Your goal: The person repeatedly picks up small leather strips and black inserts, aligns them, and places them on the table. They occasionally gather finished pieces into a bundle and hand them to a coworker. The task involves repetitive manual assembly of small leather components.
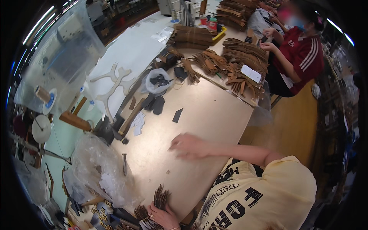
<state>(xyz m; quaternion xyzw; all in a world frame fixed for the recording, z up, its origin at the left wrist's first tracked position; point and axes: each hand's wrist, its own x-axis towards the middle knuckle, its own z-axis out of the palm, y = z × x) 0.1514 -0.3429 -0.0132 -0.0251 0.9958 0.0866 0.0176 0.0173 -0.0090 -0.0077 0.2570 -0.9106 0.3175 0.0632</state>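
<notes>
My left hand (164,217) is at the lower edge of the view, its fingers wrapped around a bundle of thin brown pieces (161,196) that look like leather. Over the middle of the pale tabletop, my right hand (191,147) is smeared by motion, and whether it holds anything does not show. A single small black piece (177,115) lies on the table beyond it. Farther off are a loose pile of black pieces (154,103), some white pieces (138,123) and a hammer (131,119).
Bundles of brown pieces (245,53) and a white phone-like slab (251,73) fill the far right. A white plastic bag (157,81) holds black scraps. Clear plastic bags (101,168) bulge at the left. A co-worker in a red shirt (303,61) sits at the right.
</notes>
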